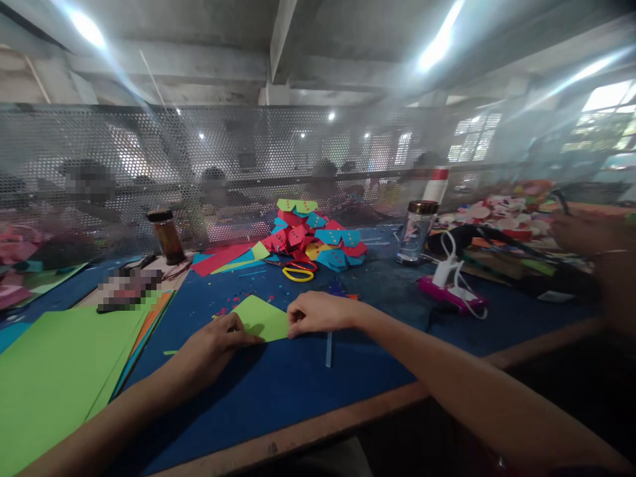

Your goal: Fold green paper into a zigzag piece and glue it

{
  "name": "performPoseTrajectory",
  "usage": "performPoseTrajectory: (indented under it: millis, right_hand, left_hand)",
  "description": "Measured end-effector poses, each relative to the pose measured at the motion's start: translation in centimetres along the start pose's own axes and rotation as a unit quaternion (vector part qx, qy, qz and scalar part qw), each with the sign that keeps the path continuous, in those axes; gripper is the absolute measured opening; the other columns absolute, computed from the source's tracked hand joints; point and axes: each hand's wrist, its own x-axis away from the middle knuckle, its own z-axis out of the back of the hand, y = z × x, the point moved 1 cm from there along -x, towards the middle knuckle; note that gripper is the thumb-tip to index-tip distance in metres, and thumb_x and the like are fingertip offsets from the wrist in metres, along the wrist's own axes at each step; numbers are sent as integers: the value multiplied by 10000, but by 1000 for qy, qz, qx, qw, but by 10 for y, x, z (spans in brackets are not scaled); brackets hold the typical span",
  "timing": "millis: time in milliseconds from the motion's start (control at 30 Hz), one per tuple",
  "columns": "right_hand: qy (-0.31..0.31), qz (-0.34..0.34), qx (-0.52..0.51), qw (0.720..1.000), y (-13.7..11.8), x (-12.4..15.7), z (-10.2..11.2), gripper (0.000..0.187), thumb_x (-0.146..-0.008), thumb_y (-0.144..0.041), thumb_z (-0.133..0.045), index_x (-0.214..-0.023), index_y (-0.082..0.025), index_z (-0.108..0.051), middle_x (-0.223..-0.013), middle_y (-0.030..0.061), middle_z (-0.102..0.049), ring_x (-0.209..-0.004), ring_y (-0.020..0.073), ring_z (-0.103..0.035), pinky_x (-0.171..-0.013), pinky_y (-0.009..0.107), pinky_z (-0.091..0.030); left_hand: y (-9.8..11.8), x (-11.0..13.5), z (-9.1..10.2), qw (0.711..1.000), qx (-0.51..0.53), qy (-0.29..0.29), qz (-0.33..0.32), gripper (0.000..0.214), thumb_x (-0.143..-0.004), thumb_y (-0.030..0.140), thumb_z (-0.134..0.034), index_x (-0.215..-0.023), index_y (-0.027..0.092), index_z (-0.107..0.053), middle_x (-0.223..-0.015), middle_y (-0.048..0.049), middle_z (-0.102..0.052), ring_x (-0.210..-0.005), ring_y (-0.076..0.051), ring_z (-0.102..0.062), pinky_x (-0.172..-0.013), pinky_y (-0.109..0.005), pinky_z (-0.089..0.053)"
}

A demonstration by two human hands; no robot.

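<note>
A piece of light green paper (265, 319) lies on the blue table, its far corner pointing away from me. My left hand (226, 338) pinches or presses its left near edge, the fingers close together. At the right corner, my right hand (318, 313) has its fingers curled and closed on the paper. Scissors (299, 270) with red and yellow handles rest beyond the paper. Behind them is a heap of cut and folded paper pieces (318, 238) in red, blue, green and yellow, many with punched dots.
Large green sheets (59, 358) are stacked at left. A dark bottle (167, 238) stands behind them, a clear bottle (417, 235) right of the heap. A purple power strip (452, 297) with white plugs lies at right. Another person's arm (611, 265) shows far right. A perforated screen (238, 159) stands behind.
</note>
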Motion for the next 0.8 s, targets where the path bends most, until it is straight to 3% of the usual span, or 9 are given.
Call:
performPoseTrajectory:
  millis: [800]
  right_hand:
    - [-60, 33, -77, 995, 23, 11, 13, 223, -805, -280, -638, -905, -122, -759, -831, 38, -731, -742, 149, -620, -610, 210, -396]
  left_hand:
    - [3, -1, 3, 1000, 3, 7, -4, 435, -935, 90, -402, -1188, 335, -659, -936, -30, -570, -832, -177, -589, -760, -317, -481]
